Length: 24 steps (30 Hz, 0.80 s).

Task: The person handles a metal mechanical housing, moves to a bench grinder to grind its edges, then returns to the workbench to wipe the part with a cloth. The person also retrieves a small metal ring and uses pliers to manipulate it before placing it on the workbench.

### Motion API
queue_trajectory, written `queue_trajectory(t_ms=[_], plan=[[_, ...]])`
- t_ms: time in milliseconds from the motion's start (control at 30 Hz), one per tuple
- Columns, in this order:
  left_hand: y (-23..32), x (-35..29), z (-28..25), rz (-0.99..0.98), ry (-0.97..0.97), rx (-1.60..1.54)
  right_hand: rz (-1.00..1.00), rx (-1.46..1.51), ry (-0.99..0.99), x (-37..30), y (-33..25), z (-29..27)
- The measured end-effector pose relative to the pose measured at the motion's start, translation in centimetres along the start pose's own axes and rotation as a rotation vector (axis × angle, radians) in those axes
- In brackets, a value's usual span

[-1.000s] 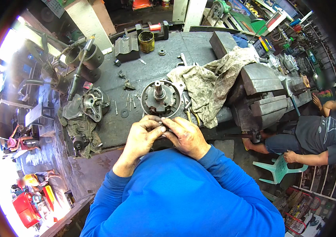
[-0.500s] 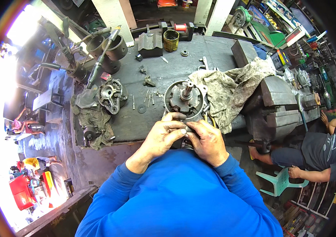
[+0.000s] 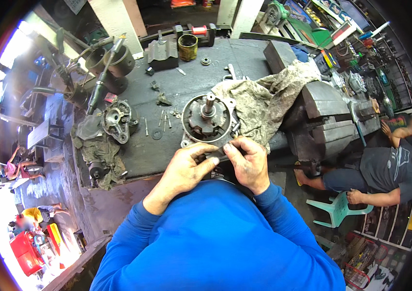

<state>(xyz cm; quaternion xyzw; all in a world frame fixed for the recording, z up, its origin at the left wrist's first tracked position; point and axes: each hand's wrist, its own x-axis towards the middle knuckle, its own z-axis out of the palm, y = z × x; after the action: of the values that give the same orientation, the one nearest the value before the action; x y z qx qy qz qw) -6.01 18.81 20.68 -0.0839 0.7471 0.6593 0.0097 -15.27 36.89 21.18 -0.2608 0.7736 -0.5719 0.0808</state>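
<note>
My left hand [image 3: 185, 166] and my right hand [image 3: 248, 164] pinch a small dark piece [image 3: 219, 154] between them, close to the bench's front edge. Fingers cover part of it, so its exact kind is unclear. Just beyond my hands stands a round metal motor housing [image 3: 185, 131], with a splined shaft [image 3: 209, 104] rising from its middle. A grey end cover [image 3: 117, 119] of cast metal lies to the left, beside a grimy rag [image 3: 104, 150]. Several bolts [image 3: 162, 118] and a flat washer [image 3: 157, 133] lie between cover and housing.
A stained cloth [image 3: 264, 106] spreads right of the housing, against a large bench vise [image 3: 324, 121]. At the back stand a metal block [image 3: 163, 54] and a yellowish can [image 3: 188, 47]. A seated person [image 3: 380, 167] is at the right, near a green plastic chair [image 3: 336, 209].
The view has shifted, so the bench things appear farther left. My hands have drawn slightly apart, and more of the dark piece shows between them.
</note>
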Motion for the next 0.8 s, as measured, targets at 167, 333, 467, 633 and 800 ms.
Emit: queue_trajectory(t_ms=[167, 333, 467, 633, 800], plan=[[0.0, 0.5, 0.1, -0.116, 0.065, -0.138, 0.192, 0.242, 0.119, -0.1, 0.2, 0.8], [0.0, 1.2, 0.2, -0.238, 0.115, -0.189, -0.441, -0.23, 0.147, -0.6, 0.3, 0.7], [0.0, 1.3, 0.3, -0.238, 0.078, -0.304, -0.303, -0.335, 0.049, -0.3, 0.6, 0.7], [-0.2, 0.5, 0.0, -0.128, 0.087, -0.302, -0.314, -0.314, -0.038, 0.1, 0.6, 0.4], [-0.6, 0.3, -0.7, 0.106, 0.062, -0.075, -0.345, -0.344, -0.104, 0.5, 0.4, 0.0]])
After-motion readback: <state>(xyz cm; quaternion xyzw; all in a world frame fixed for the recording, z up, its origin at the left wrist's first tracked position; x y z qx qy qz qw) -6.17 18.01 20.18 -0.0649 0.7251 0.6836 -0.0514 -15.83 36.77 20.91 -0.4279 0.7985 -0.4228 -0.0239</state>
